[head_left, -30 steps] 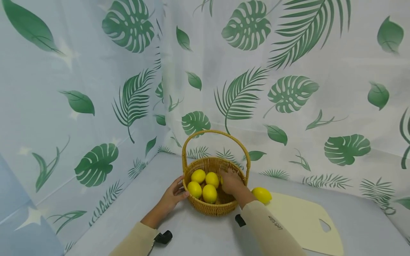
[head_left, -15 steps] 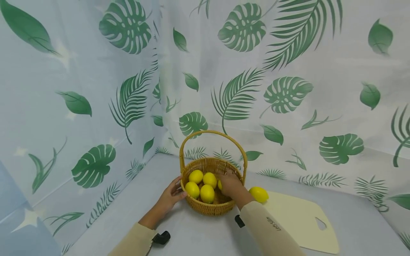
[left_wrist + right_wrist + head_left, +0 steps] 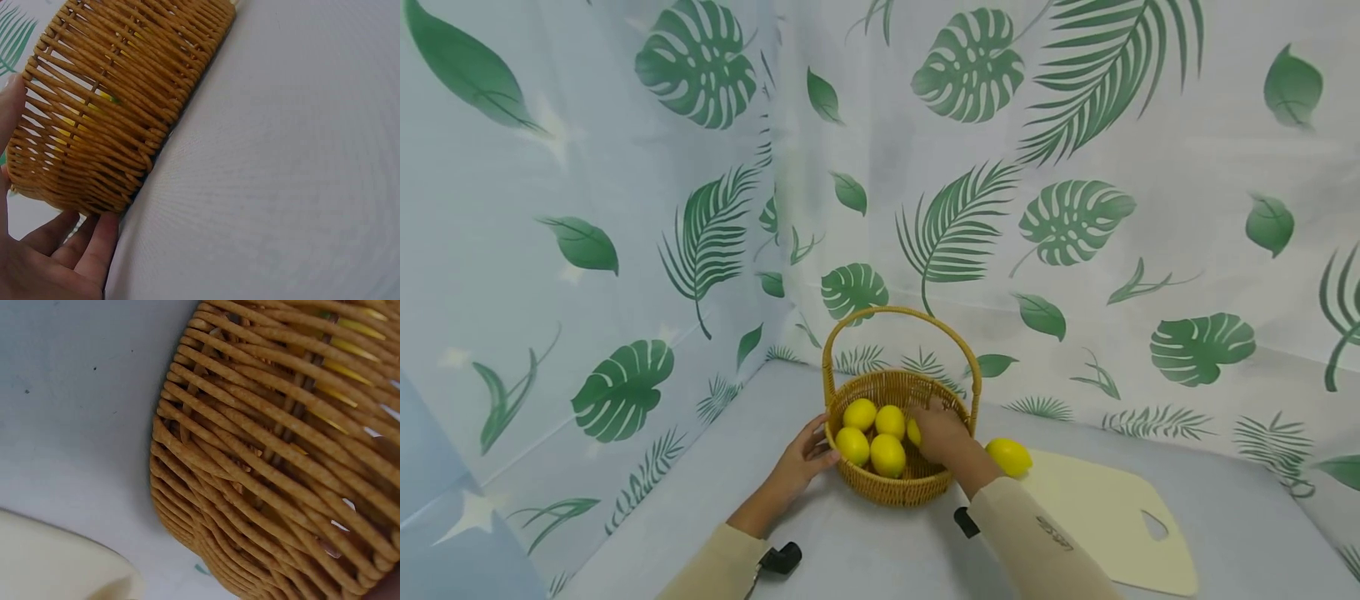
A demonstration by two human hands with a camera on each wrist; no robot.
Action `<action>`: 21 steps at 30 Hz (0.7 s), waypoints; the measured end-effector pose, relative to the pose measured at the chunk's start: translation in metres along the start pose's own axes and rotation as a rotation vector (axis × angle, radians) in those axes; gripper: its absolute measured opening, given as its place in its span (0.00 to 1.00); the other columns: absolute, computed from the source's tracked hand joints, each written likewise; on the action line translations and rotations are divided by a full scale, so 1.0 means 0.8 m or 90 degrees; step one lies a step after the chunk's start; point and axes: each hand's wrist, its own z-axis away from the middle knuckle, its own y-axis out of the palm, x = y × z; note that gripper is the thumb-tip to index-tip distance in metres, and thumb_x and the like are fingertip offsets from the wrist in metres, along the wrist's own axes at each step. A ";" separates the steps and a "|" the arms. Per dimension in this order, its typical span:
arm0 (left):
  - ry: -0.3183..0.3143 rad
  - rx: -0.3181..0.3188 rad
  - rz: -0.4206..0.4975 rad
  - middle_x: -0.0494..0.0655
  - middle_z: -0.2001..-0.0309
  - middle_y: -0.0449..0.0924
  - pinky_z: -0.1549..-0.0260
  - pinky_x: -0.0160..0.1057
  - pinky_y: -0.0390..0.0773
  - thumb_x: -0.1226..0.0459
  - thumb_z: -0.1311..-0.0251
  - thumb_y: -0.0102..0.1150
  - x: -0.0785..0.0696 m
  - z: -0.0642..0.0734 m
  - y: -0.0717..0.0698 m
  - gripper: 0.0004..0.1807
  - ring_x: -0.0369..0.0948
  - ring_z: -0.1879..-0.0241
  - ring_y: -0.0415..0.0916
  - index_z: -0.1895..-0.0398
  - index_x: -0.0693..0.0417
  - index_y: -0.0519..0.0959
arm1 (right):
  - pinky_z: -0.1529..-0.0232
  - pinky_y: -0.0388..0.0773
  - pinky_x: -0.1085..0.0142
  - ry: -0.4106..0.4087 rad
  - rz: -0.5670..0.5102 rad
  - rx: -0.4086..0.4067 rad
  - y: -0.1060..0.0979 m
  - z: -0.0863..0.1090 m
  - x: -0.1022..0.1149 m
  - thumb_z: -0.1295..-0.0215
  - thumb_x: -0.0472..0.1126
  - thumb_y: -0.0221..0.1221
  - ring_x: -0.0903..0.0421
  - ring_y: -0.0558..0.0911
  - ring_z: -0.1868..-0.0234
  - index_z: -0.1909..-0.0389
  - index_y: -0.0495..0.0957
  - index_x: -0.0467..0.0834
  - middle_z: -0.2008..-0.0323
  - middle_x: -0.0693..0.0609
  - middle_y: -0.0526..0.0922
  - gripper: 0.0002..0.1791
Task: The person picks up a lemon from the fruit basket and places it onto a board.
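Observation:
A round woven wicker basket (image 3: 902, 493) with a tall handle stands on the table. Several yellow lemons (image 3: 888, 456) lie in its left half. My left hand (image 3: 797, 467) holds the basket's left side, thumb toward the front and fingers farther back. Up close in the left wrist view, its fingers (image 3: 100, 247) bear on the woven wall near the base. Reaching inside on the right, my right hand (image 3: 942, 433) holds another lemon (image 3: 913, 432), mostly covered by the hand. In the right wrist view the basket wall (image 3: 269, 444) hides that hand's fingers.
Right of the basket, one lemon (image 3: 1008, 457) sits at the upper left corner of a cream cutting board (image 3: 1097, 517), which has a handle hole. A white curtain (image 3: 850, 225) with green leaves rises behind and to the left of the table (image 3: 850, 558).
The right hand has shifted slightly left inside the basket, and the lemon under it shows a little more. The left hand keeps its place. The head view has shifted slightly.

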 end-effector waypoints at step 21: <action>0.009 -0.026 -0.018 0.61 0.28 0.55 0.39 0.57 0.64 0.59 0.36 0.64 0.040 -0.016 -0.005 0.41 0.57 0.33 0.60 0.23 0.41 0.54 | 0.47 0.76 0.51 -0.131 0.070 -0.098 -0.016 0.038 0.010 0.38 0.26 0.60 0.40 0.69 0.41 0.31 0.67 0.45 0.38 0.42 0.66 0.34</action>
